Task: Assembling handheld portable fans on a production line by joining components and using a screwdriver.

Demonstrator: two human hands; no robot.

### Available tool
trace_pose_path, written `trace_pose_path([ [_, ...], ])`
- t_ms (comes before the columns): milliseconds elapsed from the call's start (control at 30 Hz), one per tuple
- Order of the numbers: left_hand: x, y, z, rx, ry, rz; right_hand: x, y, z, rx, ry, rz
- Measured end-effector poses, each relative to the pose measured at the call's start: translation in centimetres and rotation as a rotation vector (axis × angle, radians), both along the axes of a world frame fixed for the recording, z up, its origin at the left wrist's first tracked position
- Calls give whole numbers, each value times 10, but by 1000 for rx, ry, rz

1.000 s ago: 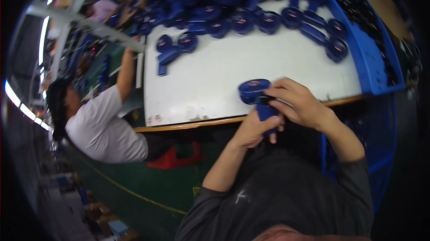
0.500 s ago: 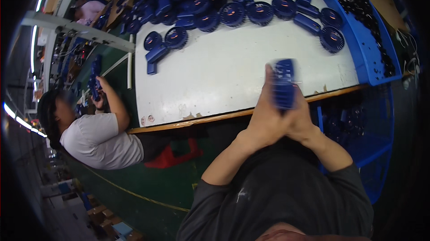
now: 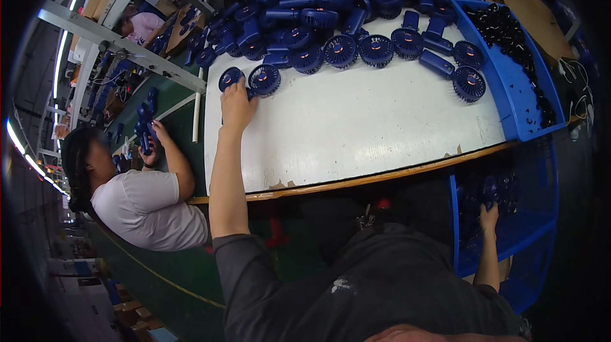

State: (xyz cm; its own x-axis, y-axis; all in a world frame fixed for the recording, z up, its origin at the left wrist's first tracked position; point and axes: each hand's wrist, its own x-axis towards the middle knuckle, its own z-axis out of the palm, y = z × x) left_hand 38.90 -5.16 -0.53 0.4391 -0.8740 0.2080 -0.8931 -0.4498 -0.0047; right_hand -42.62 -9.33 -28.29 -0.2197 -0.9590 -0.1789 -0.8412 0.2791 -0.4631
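On the left part of the white tabletop, my left hand reaches forward with its fingers closed over a dark blue handheld fan. The hand covers that fan's handle. Just right of it lies another blue handheld fan. My right hand is down at my right side, inside a blue crate below table height. Its fingers are around a blue handheld fan, dim in the shadow, among several similar fans.
A big heap of blue handheld fans covers the table's far side. At the right end stands a blue bin of small black parts. A co-worker at the left holds blue fans. A metal frame rises at the left.
My hands, together on one blue fan in front of me before, have parted. The left has moved to the fan at far left; the right has gone down into the crate with a fan.
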Motion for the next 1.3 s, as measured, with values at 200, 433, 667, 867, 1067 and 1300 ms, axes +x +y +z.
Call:
trace_pose_path([
  [200,-126,29,2,-347,1072,121,118,-1,117,-32,-508,208],
  [433,-336,41,-16,-988,1729,-125,326,41,250,91,-935,876],
  [667,-317,16,-16,-460,2583,-214,355,8,291,-246,-394,1301],
  [867,-341,21,-15,-378,2583,-311,286,-186,354,-233,-101,1348],
  [1067,-318,34,-10,-509,2396,-507,200,-369,278,-425,127,842],
  [1300,-306,48,-14,-545,2265,-448,209,-387,249,-354,250,704],
])
